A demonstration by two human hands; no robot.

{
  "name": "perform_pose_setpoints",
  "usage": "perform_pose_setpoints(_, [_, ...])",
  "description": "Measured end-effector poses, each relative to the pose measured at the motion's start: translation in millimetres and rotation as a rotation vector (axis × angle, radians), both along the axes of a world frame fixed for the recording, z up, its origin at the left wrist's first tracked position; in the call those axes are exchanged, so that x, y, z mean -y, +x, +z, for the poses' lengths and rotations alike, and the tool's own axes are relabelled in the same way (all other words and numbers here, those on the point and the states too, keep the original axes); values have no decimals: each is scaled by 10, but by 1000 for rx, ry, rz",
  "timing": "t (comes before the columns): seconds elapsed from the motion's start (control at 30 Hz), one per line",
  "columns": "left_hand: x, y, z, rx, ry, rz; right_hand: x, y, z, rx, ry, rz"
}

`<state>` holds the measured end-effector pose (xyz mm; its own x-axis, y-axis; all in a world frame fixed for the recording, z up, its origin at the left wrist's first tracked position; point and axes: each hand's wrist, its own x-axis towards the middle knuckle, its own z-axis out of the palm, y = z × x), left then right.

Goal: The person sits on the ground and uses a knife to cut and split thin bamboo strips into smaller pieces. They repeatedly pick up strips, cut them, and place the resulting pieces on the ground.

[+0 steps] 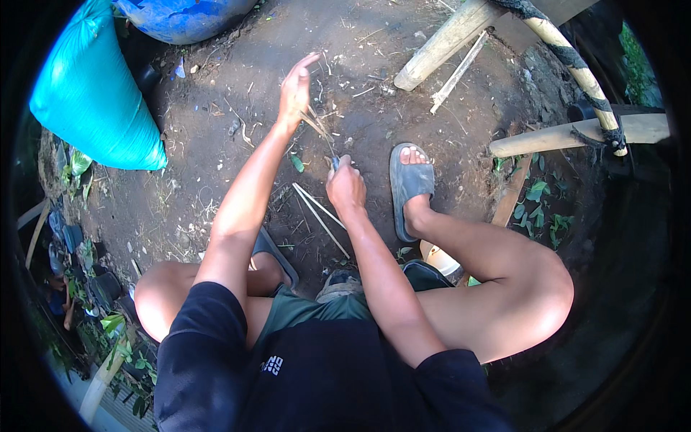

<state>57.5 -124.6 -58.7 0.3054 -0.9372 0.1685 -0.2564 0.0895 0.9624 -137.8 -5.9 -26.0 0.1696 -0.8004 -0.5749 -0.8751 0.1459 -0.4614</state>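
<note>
My left hand (295, 93) is raised over the dirt, fingers stretched out and thumb apart from them. Thin split strips (316, 124), like bamboo, lie against the base of its palm; no finger visibly wraps around them. Closer to me, my right hand (346, 186) is closed around the blue handle (335, 162) of what looks like a small knife. Its narrow blade (330, 147) points toward the strips, and I cannot tell whether it touches them. Two pale thin sticks (318, 208) rest on the ground beside my right wrist, meeting at one end.
A full turquoise sack (97, 102) stands at the left, near a blue rounded container (186, 21). Bamboo poles (448, 46) and a pole frame (577, 135) occupy the right. My sandalled foot (413, 189) is beside my right hand. Behind that leg sits a pale round object (438, 259).
</note>
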Motion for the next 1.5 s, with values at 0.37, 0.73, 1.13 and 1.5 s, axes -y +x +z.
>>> perform_pose_setpoints(0.37, [-955,-314,931,155,-23,-265,-253,-133,-100,56,-131,39])
perform_pose_setpoints(0.73, [-1089,-570,1056,390,87,-151,-195,-168,-175,18,-110,89])
perform_pose_setpoints(1.13, [-1196,-353,1029,376,228,-56,-73,-51,-251,-42,-57,169])
perform_pose_setpoints(1.5, [-1186,-296,947,328,204,-4,28,-47,-403,-40,-28,200])
